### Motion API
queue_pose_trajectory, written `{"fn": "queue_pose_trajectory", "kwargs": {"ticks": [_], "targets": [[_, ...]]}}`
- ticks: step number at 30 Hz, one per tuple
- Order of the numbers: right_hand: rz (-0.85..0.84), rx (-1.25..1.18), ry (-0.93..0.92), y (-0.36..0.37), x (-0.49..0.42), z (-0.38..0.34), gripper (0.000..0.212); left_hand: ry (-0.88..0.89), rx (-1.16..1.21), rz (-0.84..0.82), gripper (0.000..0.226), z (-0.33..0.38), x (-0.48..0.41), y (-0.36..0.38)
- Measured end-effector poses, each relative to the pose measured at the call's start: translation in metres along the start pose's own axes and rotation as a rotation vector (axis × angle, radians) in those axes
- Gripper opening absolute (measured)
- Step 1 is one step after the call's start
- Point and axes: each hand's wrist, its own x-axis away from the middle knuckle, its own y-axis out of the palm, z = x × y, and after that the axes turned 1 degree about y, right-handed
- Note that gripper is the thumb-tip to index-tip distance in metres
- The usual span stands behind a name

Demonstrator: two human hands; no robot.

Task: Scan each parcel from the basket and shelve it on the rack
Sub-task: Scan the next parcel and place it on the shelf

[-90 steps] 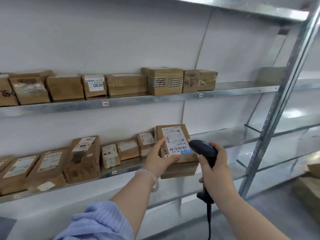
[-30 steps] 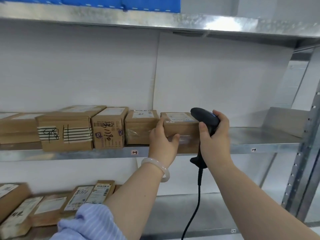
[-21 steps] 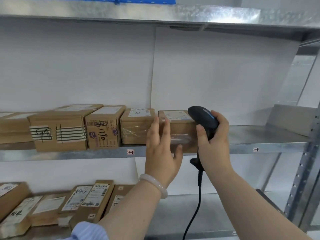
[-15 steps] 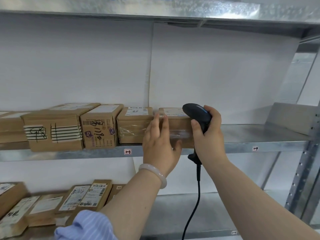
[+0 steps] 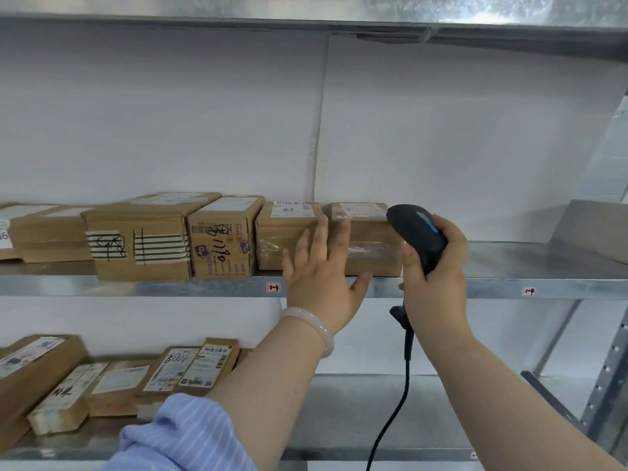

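A brown cardboard parcel (image 5: pixel 368 244) with a white label on top sits on the metal rack shelf (image 5: pixel 509 287), at the right end of a row of parcels. My left hand (image 5: pixel 323 277) is flat and open against its front face, fingers spread, holding nothing. My right hand (image 5: pixel 431 277) grips a black corded barcode scanner (image 5: pixel 416 234) just right of the parcel, its head hiding the box's right corner. The basket is out of view.
Several more parcels (image 5: pixel 224 237) line the same shelf to the left. A lower shelf (image 5: pixel 356 419) holds labelled parcels (image 5: pixel 190 368) at the left. Bare shelf stretches to the right, up to a grey upright post (image 5: pixel 608 379). Another shelf (image 5: pixel 306 11) runs overhead.
Three seconds ago my left hand held the parcel beside the scanner by the lower shelf. It then set it on the upper shelf, let go and flattened against its front.
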Motion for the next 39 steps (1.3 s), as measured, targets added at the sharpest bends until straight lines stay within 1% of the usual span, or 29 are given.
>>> {"fn": "queue_pose_trajectory", "kwargs": {"ticks": [2, 4, 8, 11, 14, 18, 23, 26, 32, 39], "targets": [[-0.03, -0.021, 0.0, 0.005, 0.025, 0.002, 0.047, 0.021, -0.041, 0.011, 0.081, -0.018, 0.02, -0.007], [-0.103, 0.014, -0.016, 0.016, 0.054, 0.008, 0.051, -0.002, -0.092, -0.004, 0.078, -0.041, 0.044, -0.015], [-0.321, 0.08, -0.038, 0.057, 0.117, 0.015, 0.062, -0.134, -0.163, -0.044, 0.077, -0.11, 0.101, -0.042], [-0.444, 0.068, -0.006, 0.102, 0.167, 0.015, 0.069, -0.241, -0.223, -0.083, 0.076, -0.172, 0.15, -0.073], [-0.582, 0.05, 0.023, 0.157, 0.22, 0.007, 0.068, -0.34, -0.292, -0.108, 0.076, -0.234, 0.207, -0.116], [-0.793, 0.04, 0.046, 0.239, 0.297, -0.02, 0.059, -0.496, -0.393, -0.172, 0.074, -0.311, 0.289, -0.185], [-0.975, -0.08, 0.056, 0.334, 0.397, -0.063, 0.058, -0.689, -0.499, -0.214, 0.075, -0.387, 0.384, -0.269], [-1.084, -0.132, 0.049, 0.377, 0.448, -0.085, 0.06, -0.783, -0.552, -0.234, 0.075, -0.421, 0.431, -0.313], [-1.262, -0.201, 0.01, 0.442, 0.519, -0.122, 0.058, -0.96, -0.569, -0.18, 0.076, -0.467, 0.499, -0.373], [-1.352, -0.238, -0.021, 0.522, 0.565, -0.137, 0.066, -1.099, -0.588, -0.171, 0.075, -0.524, 0.54, -0.404]]}}
